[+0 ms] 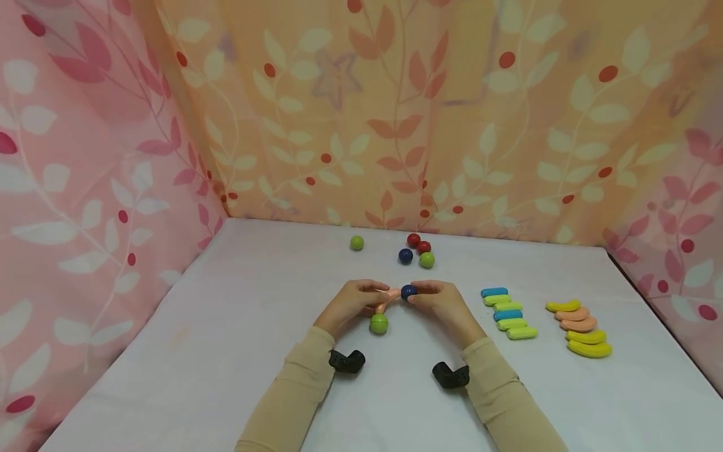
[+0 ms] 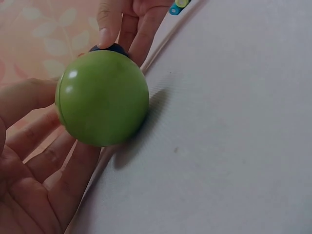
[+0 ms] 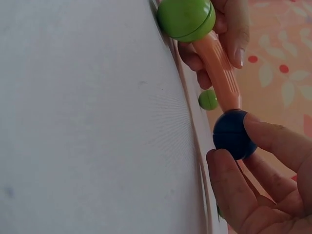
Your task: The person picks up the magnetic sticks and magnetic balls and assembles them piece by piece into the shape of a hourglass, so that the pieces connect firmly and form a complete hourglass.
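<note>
A curved peach-orange plastic rod has a green ball on its near end. My left hand grips the rod, its thumb and fingers on either side of it. At the rod's other end, my right hand pinches a dark blue ball between thumb and fingers. Ball and rod end meet there; how far the rod sits in the ball cannot be told. In the left wrist view, the green ball hides the rod and most of the blue ball.
Behind the hands lie a lone green ball and a cluster with red balls, a blue ball and another green one. To the right are a column of short blue and lime rods and curved yellow and orange rods.
</note>
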`<state>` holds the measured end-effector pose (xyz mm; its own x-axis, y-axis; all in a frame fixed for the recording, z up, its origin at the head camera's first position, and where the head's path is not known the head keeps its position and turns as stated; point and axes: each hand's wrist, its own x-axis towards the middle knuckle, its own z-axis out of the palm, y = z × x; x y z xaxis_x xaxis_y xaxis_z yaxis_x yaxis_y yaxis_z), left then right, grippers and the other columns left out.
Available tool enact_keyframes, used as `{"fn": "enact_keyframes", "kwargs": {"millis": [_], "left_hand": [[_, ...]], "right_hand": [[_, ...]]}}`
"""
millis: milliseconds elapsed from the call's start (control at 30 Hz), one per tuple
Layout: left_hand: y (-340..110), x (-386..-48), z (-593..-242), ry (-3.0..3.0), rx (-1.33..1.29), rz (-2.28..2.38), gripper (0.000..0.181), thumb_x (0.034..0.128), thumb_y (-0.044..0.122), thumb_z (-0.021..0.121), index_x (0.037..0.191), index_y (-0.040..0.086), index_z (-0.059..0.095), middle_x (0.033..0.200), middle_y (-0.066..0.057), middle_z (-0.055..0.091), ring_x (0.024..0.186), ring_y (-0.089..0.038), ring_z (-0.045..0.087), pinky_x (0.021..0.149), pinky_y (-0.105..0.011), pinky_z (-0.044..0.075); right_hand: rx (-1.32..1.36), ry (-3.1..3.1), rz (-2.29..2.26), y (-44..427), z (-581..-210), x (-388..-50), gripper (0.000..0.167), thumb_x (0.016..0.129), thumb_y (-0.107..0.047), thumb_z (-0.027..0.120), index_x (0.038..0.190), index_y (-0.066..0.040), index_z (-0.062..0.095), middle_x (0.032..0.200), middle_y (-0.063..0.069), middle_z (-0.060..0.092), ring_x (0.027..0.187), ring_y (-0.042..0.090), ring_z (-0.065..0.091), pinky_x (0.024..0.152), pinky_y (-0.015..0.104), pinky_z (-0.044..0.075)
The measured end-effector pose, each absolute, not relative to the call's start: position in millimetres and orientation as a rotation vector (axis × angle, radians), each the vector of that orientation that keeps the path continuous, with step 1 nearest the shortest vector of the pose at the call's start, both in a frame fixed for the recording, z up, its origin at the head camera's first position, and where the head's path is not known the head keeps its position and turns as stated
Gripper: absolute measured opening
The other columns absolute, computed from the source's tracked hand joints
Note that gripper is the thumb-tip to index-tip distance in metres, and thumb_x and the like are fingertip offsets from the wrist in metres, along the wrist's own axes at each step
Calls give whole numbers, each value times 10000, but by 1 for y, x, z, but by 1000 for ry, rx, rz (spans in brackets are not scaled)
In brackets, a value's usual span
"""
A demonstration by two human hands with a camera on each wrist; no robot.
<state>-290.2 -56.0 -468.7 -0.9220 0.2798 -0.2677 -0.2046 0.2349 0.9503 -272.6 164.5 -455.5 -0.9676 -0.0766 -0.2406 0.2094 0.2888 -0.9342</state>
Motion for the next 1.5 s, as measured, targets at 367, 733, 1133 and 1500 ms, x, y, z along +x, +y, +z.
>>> {"fn": "enact_keyframes", "kwargs": {"millis": [367,733,1133,1500], "left_hand": [[-52,-294,-471,2141,101,1712,369,835,391,785,1135,184,732,1020,-16,716,878,-147,625,734,-264,531],[-53,-281,-490,2075,59,1707,350,862,284,765,1164,119,701,1087,-49,704,880,-140,639,728,-256,545],[-59,-285,-487,2037,58,1768,366,855,299,779,1164,118,702,1075,-52,708,873,-125,656,729,-246,552],[-54,-297,-475,2027,18,1791,407,843,287,790,1210,151,679,1260,-70,647,899,-133,637,709,-230,547]], "right_hand": [[108,2321,-1727,164,-453,-274,439,912,-208,725,1323,-90,628,1318,128,648,1143,215,647,1051,387,497],[169,2328,-1663,164,-471,-266,441,900,-201,740,1311,-75,640,1356,155,622,1234,282,580,1087,430,466],[154,2393,-1617,163,-459,-266,444,891,-278,748,1295,-119,655,1317,107,653,1189,248,601,1059,424,487],[176,2570,-1547,218,-410,-268,652,882,-433,736,1407,-93,553,1467,138,533,1390,320,433,1155,536,351]]}}
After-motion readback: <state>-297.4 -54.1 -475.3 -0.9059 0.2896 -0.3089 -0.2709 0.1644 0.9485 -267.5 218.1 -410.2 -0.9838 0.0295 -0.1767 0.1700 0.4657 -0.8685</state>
